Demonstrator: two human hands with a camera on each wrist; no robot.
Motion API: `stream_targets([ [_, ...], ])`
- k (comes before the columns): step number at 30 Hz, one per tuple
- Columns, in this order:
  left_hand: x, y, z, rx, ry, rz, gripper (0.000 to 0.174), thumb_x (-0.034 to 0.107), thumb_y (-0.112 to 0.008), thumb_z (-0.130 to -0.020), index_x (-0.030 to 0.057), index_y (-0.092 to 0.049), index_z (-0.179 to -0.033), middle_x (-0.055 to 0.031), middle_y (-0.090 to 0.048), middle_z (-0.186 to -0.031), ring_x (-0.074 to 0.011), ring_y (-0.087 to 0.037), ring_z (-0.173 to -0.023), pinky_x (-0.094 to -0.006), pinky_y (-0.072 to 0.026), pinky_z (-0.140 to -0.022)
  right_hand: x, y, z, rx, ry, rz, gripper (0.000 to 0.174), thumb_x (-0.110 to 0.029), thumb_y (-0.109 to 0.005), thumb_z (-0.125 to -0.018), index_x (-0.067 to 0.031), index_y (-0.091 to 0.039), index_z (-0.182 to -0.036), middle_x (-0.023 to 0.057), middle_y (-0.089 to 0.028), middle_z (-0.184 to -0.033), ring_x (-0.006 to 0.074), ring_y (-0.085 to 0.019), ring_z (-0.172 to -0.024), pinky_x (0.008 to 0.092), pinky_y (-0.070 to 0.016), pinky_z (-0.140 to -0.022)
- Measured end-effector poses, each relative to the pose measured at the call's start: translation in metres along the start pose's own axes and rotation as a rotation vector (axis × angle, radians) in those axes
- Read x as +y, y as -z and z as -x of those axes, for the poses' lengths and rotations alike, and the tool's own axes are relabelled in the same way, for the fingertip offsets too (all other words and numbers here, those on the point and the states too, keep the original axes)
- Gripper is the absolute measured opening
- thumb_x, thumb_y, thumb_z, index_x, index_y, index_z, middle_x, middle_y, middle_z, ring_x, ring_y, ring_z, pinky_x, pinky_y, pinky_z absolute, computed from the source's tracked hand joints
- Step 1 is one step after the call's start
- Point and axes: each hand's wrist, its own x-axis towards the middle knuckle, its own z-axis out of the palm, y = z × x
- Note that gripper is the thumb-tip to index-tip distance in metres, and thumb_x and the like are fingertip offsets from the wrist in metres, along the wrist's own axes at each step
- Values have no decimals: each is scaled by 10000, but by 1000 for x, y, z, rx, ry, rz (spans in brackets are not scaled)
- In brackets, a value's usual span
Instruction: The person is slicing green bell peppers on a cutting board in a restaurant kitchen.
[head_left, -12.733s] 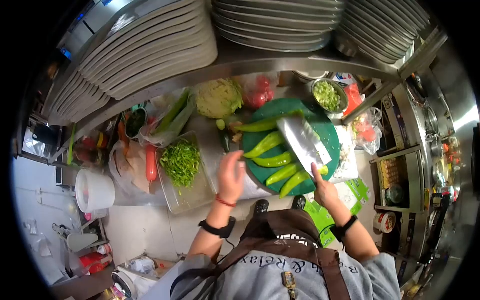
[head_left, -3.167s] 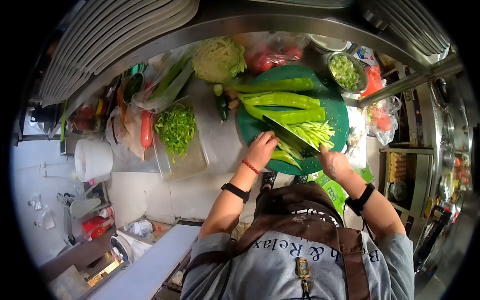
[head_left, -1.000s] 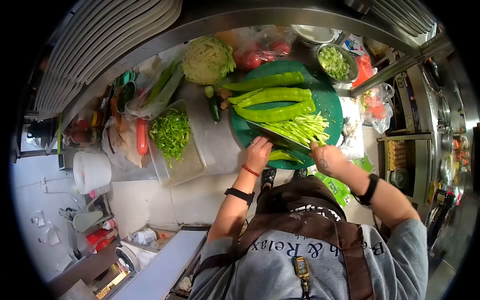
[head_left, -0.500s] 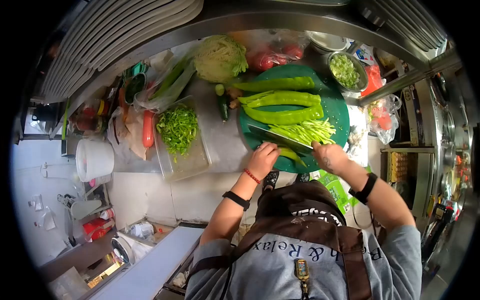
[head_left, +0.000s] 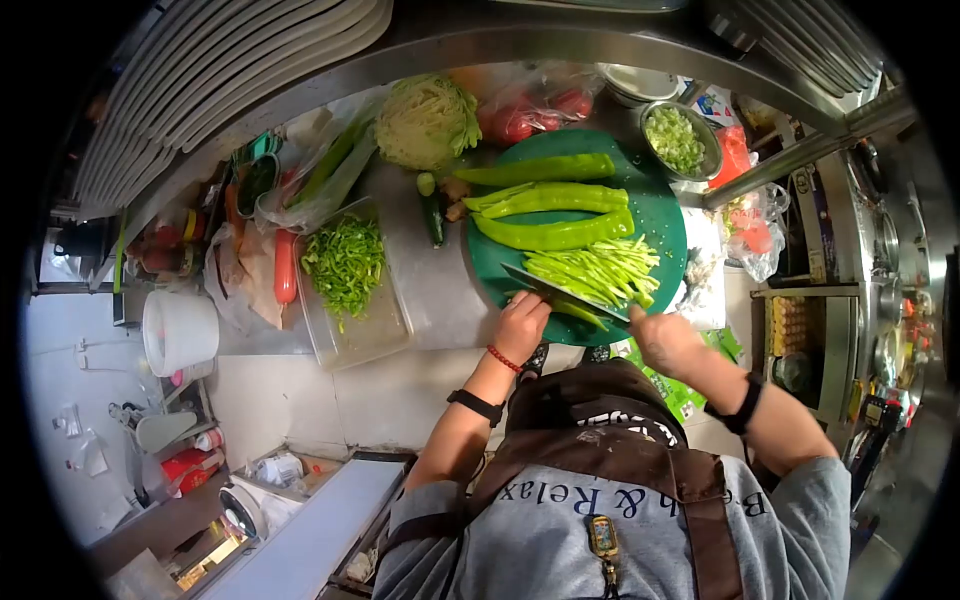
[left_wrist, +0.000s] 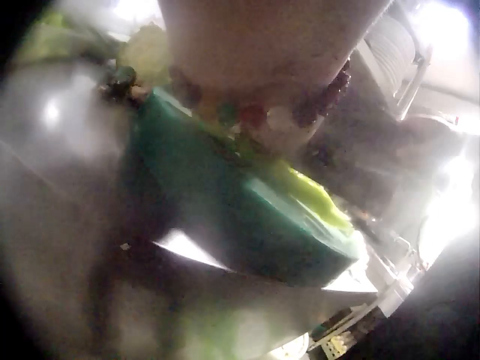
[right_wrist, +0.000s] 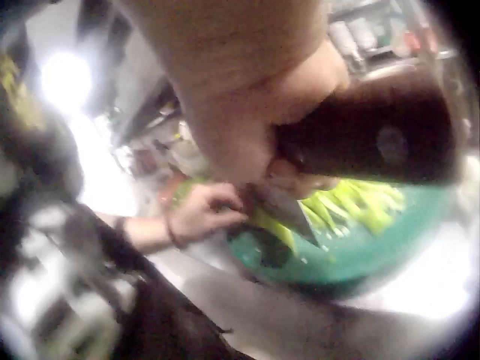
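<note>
My right hand [head_left: 665,343] grips the cleaver [head_left: 563,293] by its dark handle [right_wrist: 367,131], the blade edge down on the round green chopping board [head_left: 655,200]. Close by the blade, my left hand [head_left: 522,322] holds a piece of long green pepper [head_left: 580,313] with curled fingers. Pepper strips [head_left: 595,270] lie in a heap on the blade's far side. Beyond them lie a slit pepper [head_left: 550,232] and two more long peppers. In the left wrist view, the wrist and bead bracelet hide the fingers; the board [left_wrist: 210,195] shows below.
A clear tray [head_left: 395,335] of chopped greens [head_left: 343,265] stands left of the board. Behind are a cabbage [head_left: 427,122], a cucumber [head_left: 433,215] and bagged tomatoes [head_left: 530,115]. A metal bowl [head_left: 710,150] of chopped scallion sits back right, under a steel shelf [head_left: 500,45].
Earlier the left hand was off the board and the peppers lay uncut beside the cleaver. Since then a heap of strips has formed, and the held pepper piece has become narrower.
</note>
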Motion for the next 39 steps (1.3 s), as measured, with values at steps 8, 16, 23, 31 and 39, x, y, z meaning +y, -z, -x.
stream_targets([
  [8,1,3,3,-78,45,-20,67,-11,-661,-730,12,-620,-778,-126,-603,-876,-314,-594,-902,-391,-512,-765,-3,19,6,51,59,-89,174,-154,-487,-932,-12,-482,-1033,215,-668,-755,409,-664,-692,484,-535,-619],
  [16,19,9,-3,-80,183,-13,158,45,-696,-768,28,-626,-908,-146,-613,-993,-347,-590,-925,-414,-499,-787,22,18,-13,203,138,-75,208,-230,-532,-937,-24,-521,-968,208,-656,-734,408,-656,-712,481,-525,-641],
  [23,25,27,-4,-474,272,-81,356,0,-634,-773,65,-612,-1123,-147,-594,-1030,-363,-568,-993,-450,-489,-836,42,-27,-36,251,130,-57,151,-136,-481,-912,-12,-492,-996,209,-653,-729,407,-651,-688,494,-523,-616],
  [31,6,5,2,-41,238,-222,277,-11,-605,-774,49,-633,-1043,-138,-566,-1102,-342,-570,-1031,-405,-512,-837,21,9,8,291,72,-129,161,-192,-508,-939,-41,-499,-994,210,-636,-681,425,-642,-652,516,-514,-576],
  [39,5,10,24,-32,83,-86,181,35,-634,-799,36,-652,-980,-113,-612,-1052,-306,-587,-995,-383,-511,-836,12,-38,-7,218,118,-85,129,-136,-493,-914,-37,-487,-997,205,-644,-695,406,-642,-639,500,-514,-570],
])
